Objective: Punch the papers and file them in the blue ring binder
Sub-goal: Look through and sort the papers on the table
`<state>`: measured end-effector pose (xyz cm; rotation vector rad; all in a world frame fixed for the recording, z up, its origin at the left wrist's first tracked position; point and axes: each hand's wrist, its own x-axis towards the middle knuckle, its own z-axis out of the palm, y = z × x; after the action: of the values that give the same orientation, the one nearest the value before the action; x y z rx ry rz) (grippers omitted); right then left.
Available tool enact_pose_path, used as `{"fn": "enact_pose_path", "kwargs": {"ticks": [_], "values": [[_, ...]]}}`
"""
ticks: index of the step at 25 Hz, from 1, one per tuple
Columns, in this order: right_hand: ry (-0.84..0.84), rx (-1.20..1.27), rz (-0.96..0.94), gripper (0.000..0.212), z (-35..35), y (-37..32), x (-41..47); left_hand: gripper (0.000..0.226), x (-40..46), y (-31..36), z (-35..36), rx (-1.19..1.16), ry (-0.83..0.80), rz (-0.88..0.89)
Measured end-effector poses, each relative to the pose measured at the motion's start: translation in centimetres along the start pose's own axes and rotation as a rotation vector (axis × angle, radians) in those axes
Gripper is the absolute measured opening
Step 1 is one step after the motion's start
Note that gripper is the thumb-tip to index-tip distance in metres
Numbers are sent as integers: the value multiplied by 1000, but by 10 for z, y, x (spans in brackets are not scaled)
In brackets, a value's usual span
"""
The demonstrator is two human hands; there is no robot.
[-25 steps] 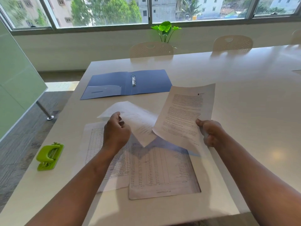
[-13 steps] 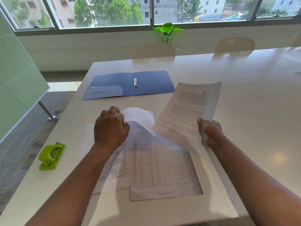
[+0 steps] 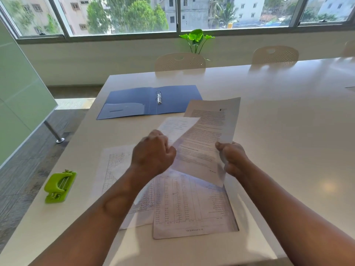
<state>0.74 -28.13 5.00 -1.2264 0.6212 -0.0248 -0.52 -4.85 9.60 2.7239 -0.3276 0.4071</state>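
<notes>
Holding a printed page by its near edge, the right hand pinches it so its long axis runs away from the fingers toward the blue binder. The left hand curls around a smaller sheet that overlaps the page's left side. Two tables of figures lie beneath both wrists. Judging by position, the green punch sits well left, nearer the left hand.
</notes>
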Motion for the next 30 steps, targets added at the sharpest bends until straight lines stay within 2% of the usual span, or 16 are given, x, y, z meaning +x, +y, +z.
{"fn": "enact_pose_path", "kwargs": {"ticks": [4, 10, 15, 19, 22, 25, 27, 29, 30], "values": [[-120, -5, 27, 22, 23, 12, -9, 37, -11, 22, 25, -103, -56, 113], [-394, -23, 6, 40, 30, 23, -29, 29, -19, 33, 48, -158, -18, 216], [-550, 56, 38, 31, 31, 29, -39, 20, -23, 32, 52, -254, 9, 150], [-638, 124, 56, 44, 31, 29, -39, 25, -23, 31, 54, -355, -74, 123], [-583, 109, 0, 27, 29, 29, -32, 20, -20, 23, 51, -451, -113, 125], [-542, 82, -9, 23, 23, 22, -26, 34, -9, 4, 46, -334, 9, -32], [-544, 51, -24, 21, 17, 13, -26, 59, 1, -14, 37, -290, 54, -237], [-561, 36, -24, 22, 10, 5, -25, 80, 8, -30, 21, -494, 64, -469], [-580, 39, -22, 23, 8, 2, -25, 83, 11, -38, 13, -714, 60, -565]]}}
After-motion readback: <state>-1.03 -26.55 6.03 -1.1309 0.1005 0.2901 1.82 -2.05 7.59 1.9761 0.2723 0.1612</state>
